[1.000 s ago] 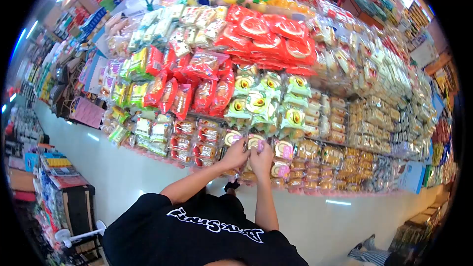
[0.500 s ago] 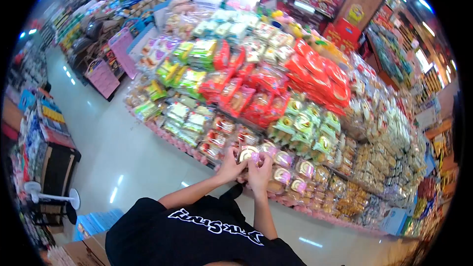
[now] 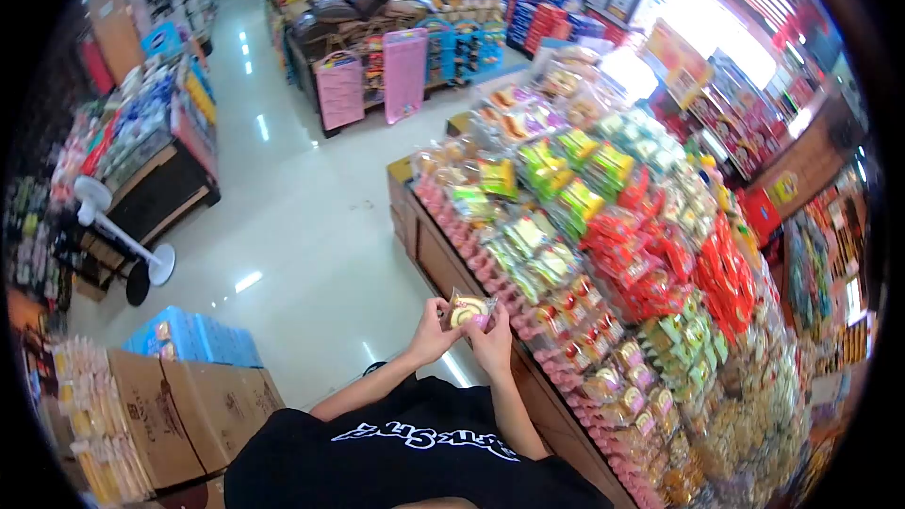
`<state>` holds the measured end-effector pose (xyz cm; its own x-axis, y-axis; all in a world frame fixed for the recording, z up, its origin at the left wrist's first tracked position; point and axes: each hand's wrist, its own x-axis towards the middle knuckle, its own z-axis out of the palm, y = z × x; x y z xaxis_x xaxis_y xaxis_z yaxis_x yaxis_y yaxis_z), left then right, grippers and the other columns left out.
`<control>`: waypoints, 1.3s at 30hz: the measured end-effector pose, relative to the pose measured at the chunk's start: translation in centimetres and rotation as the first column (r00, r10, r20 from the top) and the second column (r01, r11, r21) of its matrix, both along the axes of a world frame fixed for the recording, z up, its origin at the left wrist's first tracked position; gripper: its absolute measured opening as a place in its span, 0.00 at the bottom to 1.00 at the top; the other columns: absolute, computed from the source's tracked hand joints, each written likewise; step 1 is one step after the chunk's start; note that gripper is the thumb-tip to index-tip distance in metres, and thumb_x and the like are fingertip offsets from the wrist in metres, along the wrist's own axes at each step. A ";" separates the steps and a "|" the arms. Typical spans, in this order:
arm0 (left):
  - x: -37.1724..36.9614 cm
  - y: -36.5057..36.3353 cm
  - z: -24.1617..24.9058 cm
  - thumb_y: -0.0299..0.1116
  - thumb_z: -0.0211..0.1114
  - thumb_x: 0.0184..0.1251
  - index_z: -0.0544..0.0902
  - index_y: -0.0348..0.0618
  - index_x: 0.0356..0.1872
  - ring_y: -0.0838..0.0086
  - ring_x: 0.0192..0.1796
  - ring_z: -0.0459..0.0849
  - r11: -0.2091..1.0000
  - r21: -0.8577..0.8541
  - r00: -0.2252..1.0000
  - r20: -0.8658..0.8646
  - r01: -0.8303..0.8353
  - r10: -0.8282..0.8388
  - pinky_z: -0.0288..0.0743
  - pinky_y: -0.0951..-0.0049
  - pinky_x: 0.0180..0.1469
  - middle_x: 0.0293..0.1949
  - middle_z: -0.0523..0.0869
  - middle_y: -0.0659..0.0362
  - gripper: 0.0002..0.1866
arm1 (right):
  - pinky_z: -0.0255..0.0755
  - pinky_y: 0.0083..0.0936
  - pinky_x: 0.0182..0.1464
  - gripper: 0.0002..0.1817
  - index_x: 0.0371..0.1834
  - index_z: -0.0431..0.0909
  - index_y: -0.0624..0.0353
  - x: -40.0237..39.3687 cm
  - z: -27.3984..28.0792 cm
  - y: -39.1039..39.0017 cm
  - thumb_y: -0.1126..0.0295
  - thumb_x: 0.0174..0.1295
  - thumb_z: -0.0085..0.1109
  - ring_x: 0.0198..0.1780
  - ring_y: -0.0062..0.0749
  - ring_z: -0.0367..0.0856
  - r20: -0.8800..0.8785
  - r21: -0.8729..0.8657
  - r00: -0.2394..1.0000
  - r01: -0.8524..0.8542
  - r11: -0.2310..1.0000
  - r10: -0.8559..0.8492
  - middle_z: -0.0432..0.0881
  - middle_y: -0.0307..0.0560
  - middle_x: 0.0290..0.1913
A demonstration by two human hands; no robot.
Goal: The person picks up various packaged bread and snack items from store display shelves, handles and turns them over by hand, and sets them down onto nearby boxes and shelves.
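Observation:
Both hands hold a clear-wrapped swirl cake roll point(image 3: 467, 309) with a purple label, out in front of my chest. My left hand point(image 3: 434, 332) grips its left side, and my right hand point(image 3: 493, 341) pinches the right side near the label. The package is over the floor, just left of the display's pink frilled edge point(image 3: 471, 236). Similar purple-labelled packs point(image 3: 630, 401) lie on the display to the right, beside red-topped packs point(image 3: 570, 316).
The long display on my right carries green-yellow packs point(image 3: 547, 165) and red bags point(image 3: 641, 259). Tiled floor point(image 3: 302, 226) stretches left and ahead. Cardboard boxes point(image 3: 198, 405), blue packs point(image 3: 193, 337) and a white fan point(image 3: 123, 231) stand on the left.
My view and body have turned left. The cake roll has moved away from the display in both hands, and now sits over the floor beside its edge.

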<state>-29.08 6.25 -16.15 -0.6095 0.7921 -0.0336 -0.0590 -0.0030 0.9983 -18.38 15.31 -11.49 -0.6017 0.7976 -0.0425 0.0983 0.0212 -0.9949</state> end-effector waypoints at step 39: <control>-37.6 -33.0 1.0 0.59 0.61 0.64 0.75 0.36 0.55 0.52 0.43 0.86 0.527 -0.594 0.762 -0.248 -0.607 0.598 0.78 0.58 0.45 0.40 0.86 0.44 0.34 | 0.81 0.25 0.45 0.29 0.56 0.74 0.71 -54.8 -3.8 -23.7 0.73 0.49 0.72 0.43 0.29 0.86 0.332 0.090 0.303 -0.953 0.290 0.893 0.86 0.55 0.44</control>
<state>-66.70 -26.78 -15.18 -0.9380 0.0328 -0.3452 -0.2674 0.5653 0.7803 -73.17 -8.41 -15.24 -0.9416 -0.2918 -0.1679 0.0254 0.4357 -0.8997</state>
